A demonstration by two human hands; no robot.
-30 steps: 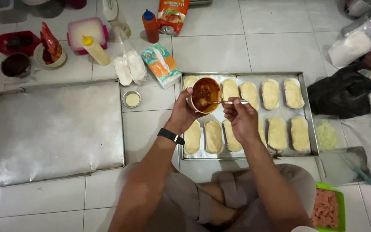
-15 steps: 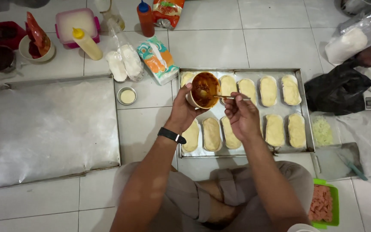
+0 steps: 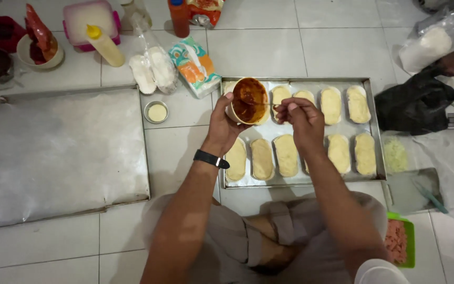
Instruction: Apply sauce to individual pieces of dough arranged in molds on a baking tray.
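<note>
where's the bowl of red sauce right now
In the head view, the bowl of red sauce is held in the left hand above the baking tray's top-left corner, beside the right hand.

Your head camera looks almost straight down from above your lap onto the tiled floor [image 3: 300, 47]. It sits near, with the baking tray [image 3: 374, 131] just ahead.

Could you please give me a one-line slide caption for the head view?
Left hand holds a bowl of red sauce while right hand dips a spoon, above a tray of oval dough pieces.
</note>
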